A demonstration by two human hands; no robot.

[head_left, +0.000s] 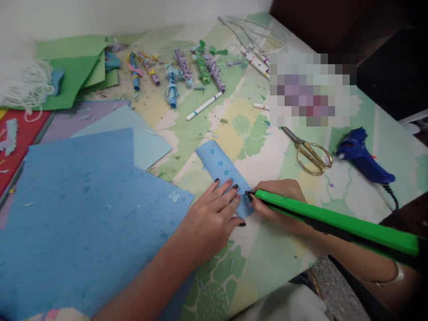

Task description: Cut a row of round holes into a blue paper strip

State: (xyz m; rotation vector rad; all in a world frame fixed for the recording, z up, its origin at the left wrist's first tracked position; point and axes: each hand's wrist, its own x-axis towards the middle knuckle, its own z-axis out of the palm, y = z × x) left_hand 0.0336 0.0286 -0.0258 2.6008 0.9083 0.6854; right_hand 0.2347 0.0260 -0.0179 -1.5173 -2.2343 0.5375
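Observation:
A curved strip of blue paper or foam (pixel 214 157) bears a row of small darker-blue circles. My left hand (pixel 214 214) lies on the strip's lower part, palm down, fingers stretched out flat and pressing it to the table. My right hand (pixel 284 196) is closed round the end of a long green-and-black tool (pixel 327 213) of a kind I cannot make out. Its black tip meets the strip's right edge beside my left fingertips; whether it touches is unclear. The tool runs past my right forearm towards the right edge of view.
Large blue sheets (pixel 87 214) spread at left, with green sheets (pixel 70 62) and white yarn (pixel 20 87) behind. Decorated paper rolls (pixel 172 87) and a white marker (pixel 203 106) lie at the back. Gold-handled scissors (pixel 312 158) and a blue glue gun (pixel 364 156) are at right.

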